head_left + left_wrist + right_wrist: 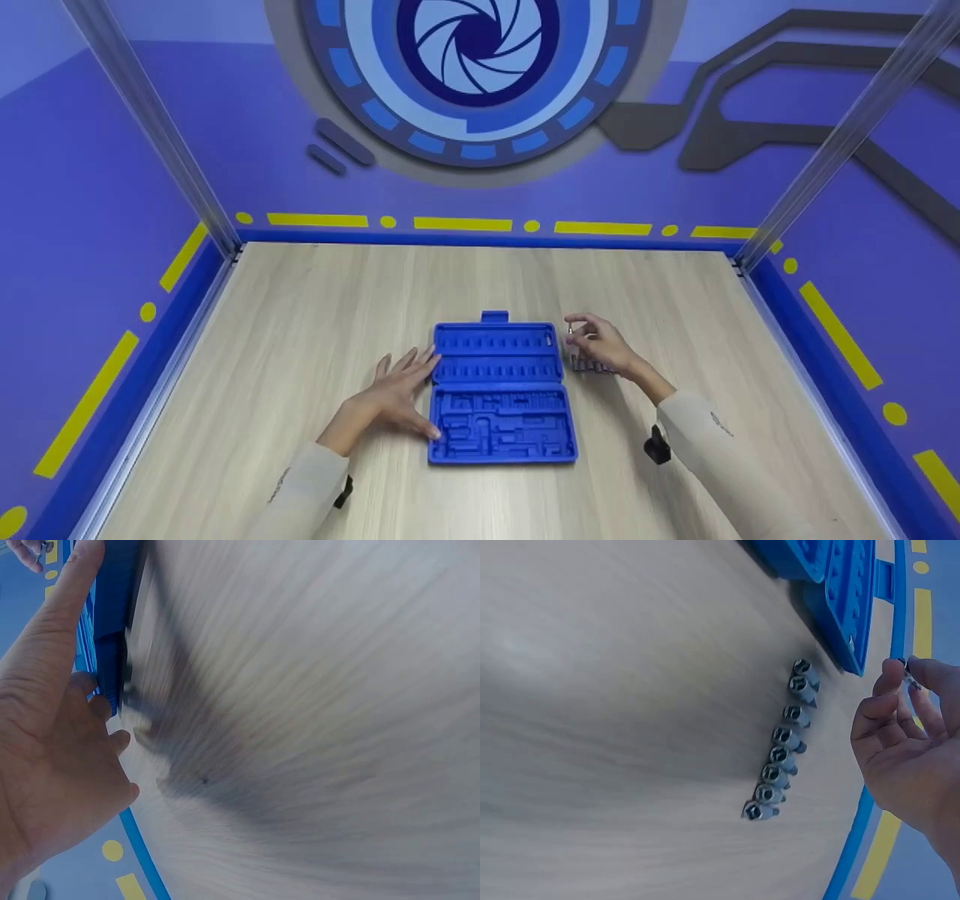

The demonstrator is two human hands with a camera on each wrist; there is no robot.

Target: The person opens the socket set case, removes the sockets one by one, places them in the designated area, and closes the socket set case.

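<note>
An open blue plastic case lies on the table, its latched half at the far side and its moulded half at the near side. My left hand spreads along the case's left edge, thumb at the near half and fingertips at the far half. To the right of the case, my right hand pinches a small metal socket between thumb and fingers, raised above the table. Another small metal piece sits in the far right slot. Below the right hand stand several metal sockets in a row.
The wooden table is bounded by blue panels with yellow markings at the back and sides. Metal posts rise at the back corners. Most slots in the case hold nothing.
</note>
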